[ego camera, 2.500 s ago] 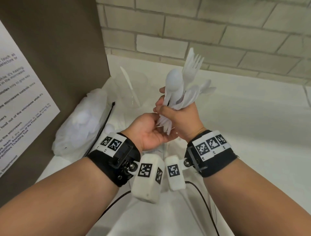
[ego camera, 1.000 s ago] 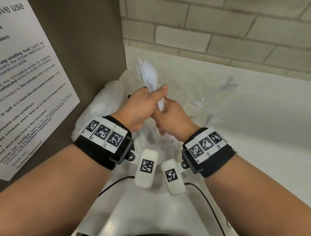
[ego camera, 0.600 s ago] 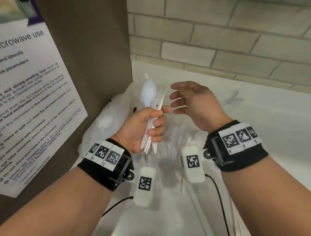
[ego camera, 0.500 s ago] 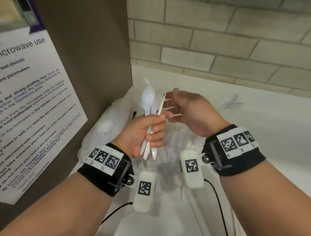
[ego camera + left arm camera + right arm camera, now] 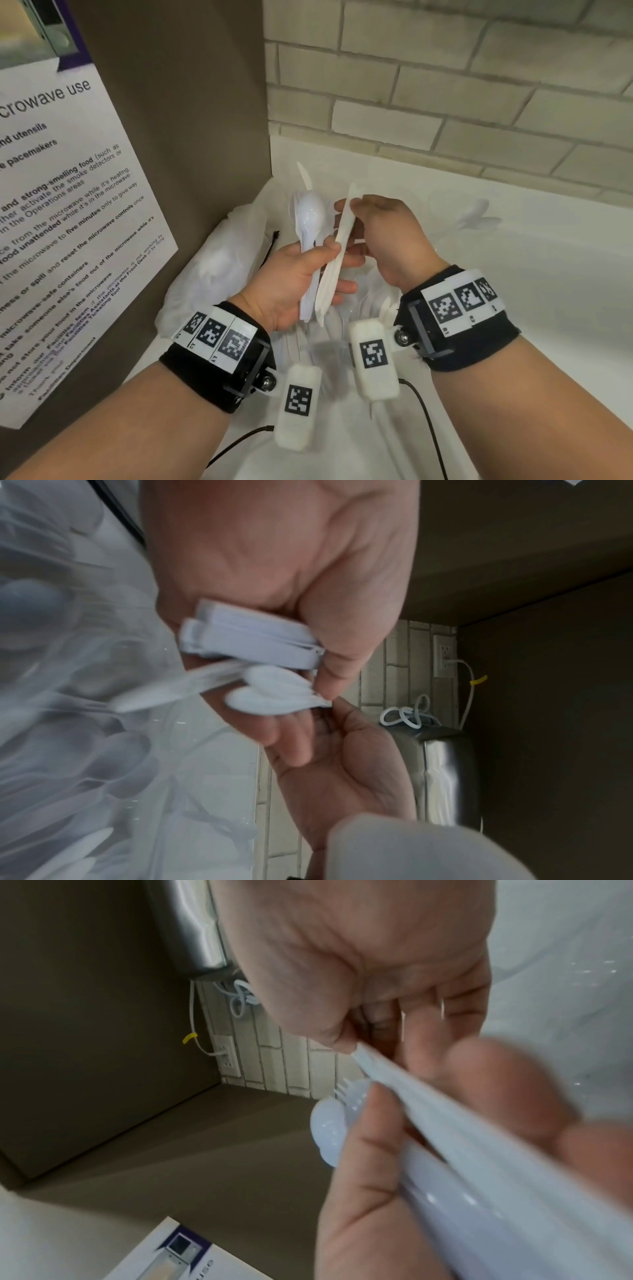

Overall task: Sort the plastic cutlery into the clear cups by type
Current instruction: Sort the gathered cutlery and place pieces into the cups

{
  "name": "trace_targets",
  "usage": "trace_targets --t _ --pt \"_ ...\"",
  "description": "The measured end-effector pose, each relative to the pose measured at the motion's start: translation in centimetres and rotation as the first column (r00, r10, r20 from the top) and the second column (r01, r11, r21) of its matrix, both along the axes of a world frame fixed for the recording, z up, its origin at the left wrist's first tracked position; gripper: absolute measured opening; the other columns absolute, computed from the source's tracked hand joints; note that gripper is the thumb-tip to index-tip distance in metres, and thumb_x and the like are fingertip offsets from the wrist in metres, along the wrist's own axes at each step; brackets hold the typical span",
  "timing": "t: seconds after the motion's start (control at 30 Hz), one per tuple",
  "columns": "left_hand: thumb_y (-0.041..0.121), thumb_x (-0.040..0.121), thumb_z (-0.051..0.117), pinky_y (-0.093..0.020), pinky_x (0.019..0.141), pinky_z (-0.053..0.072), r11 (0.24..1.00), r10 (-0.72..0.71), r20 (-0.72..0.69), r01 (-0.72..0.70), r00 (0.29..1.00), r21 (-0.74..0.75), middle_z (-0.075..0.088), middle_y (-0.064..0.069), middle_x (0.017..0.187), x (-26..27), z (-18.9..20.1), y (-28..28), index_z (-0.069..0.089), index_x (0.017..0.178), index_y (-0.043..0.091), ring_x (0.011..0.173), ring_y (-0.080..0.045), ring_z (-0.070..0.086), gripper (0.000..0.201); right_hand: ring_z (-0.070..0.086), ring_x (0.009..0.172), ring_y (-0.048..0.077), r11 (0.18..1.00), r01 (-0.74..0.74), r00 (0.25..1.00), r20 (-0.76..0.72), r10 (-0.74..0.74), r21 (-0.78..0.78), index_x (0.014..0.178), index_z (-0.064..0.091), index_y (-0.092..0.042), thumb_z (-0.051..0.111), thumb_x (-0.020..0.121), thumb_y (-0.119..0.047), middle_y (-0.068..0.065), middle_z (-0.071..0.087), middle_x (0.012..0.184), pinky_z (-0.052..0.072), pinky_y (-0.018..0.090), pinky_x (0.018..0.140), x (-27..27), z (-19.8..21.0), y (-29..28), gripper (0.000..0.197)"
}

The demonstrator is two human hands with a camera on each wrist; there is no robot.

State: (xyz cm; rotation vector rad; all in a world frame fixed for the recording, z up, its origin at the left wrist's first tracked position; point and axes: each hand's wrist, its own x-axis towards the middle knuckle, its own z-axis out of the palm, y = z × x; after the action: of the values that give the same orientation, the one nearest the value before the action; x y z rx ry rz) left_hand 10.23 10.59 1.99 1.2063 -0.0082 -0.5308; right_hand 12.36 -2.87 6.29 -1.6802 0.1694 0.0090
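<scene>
Crowding the counter (image 5: 513, 308), bagged cutlery (image 5: 219, 274), microwave notice (image 5: 68, 205), brick wall (image 5: 445, 85)

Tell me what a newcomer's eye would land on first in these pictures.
First, the two hands meeting mid-frame: the left hand grips a bundle of white plastic cutlery, spoon bowls up, while the right hand pinches the top of a knife in that bundle. Next, the large microwave-use notice on the brown panel at left, and the pale brick wall behind the white counter.
</scene>
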Motion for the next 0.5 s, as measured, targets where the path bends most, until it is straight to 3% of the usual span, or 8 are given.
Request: trace_targets --t 0.07,0.17,0.2,0.27,0.33,0.4,0.5 --pt "0.025 0.096 0.054 -0.033 0.068 0.057 0.999 0.039 -0.004 -0.039 0.999 0.018 0.073 -0.008 0.105 0.1 -0.2 0.0 0.063 0.117 0.010 0.081 -0.027 0.072 0.027 0.068 0.069 0.023 0.985 0.129 0.990 0.035 -0.134 0.111 0.096 0.060 -0.012 0.033 0.103 -0.019 0.004 0.069 0.070 0.056 0.040 0.074 0.3 0.3 -0.3 0.029" --pt "0.028 0.097 0.055 -0.033 0.065 0.056 0.981 0.133 0.051 -0.139 0.990 0.139 0.072 -0.006 0.099 0.4 -0.5 0.0 0.061 0.111 0.010 0.072 -0.022 0.070 0.024 0.054 0.045 0.018 0.962 0.212 0.963 0.128 -0.235 0.174 0.096 0.053 -0.013 0.030 0.104 -0.026 0.003 0.051 0.063 0.051 0.037 0.053 0.3 1.2 -1.0 0.028" --pt "0.029 0.096 0.056 -0.032 0.060 0.055 0.965 0.154 0.102 -0.172 0.983 0.198 0.070 -0.006 0.091 0.5 -0.7 0.0 0.060 0.107 0.009 0.061 -0.019 0.066 0.024 0.044 0.040 0.015 0.974 0.185 0.970 0.137 -0.203 0.132 0.096 0.054 -0.012 0.034 0.103 -0.031 0.003 0.046 0.062 0.042 0.032 0.046 0.2 1.4 -1.1 0.028" --pt "0.029 0.094 0.058 -0.027 0.049 0.048 0.924 0.157 0.232 -0.226 0.960 0.310 0.060 -0.003 0.071 0.7 -0.9 -0.1 0.057 0.093 0.009 0.046 -0.013 0.050 0.020 0.037 0.039 0.011 0.995 0.086 0.987 0.140 -0.077 -0.058 0.091 0.056 -0.011 0.051 0.095 -0.046 -0.001 0.045 0.059 0.031 0.024 0.043 -0.1 1.5 -0.7 0.036" --pt "0.027 0.093 0.060 -0.023 0.047 0.039 0.895 0.121 0.336 -0.249 0.934 0.370 0.052 0.007 0.057 0.8 -1.0 -0.4 0.055 0.089 0.011 0.042 -0.008 0.043 0.016 0.048 0.047 0.007 0.950 0.013 0.983 0.177 0.044 -0.312 0.086 0.057 -0.017 0.069 0.078 -0.056 -0.007 0.055 0.064 0.037 0.024 0.046 -0.4 1.3 0.2 0.041" --pt "0.026 0.091 0.061 -0.022 0.050 0.039 0.893 0.081 0.388 -0.239 0.918 0.381 0.057 0.014 0.061 0.8 -0.8 -0.6 0.056 0.106 0.013 0.044 0.000 0.048 0.020 0.060 0.064 0.008 0.890 0.001 0.973 0.206 0.104 -0.456 0.092 0.056 -0.018 0.078 0.069 -0.051 -0.007 0.062 0.076 0.047 0.026 0.055 -0.3 0.7 0.7 0.047" --pt "0.024 0.092 0.061 -0.028 0.056 0.042 0.947 0.069 0.341 -0.168 0.938 0.272 0.061 0.003 0.082 0.6 -0.5 -0.7 0.050 0.120 0.018 0.054 -0.007 0.049 0.030 0.059 0.067 0.010 0.870 0.026 0.974 0.208 0.089 -0.493 0.094 0.059 -0.016 0.074 0.078 -0.033 -0.006 0.061 0.076 0.045 0.025 0.059 0.2 0.2 0.4 0.029"
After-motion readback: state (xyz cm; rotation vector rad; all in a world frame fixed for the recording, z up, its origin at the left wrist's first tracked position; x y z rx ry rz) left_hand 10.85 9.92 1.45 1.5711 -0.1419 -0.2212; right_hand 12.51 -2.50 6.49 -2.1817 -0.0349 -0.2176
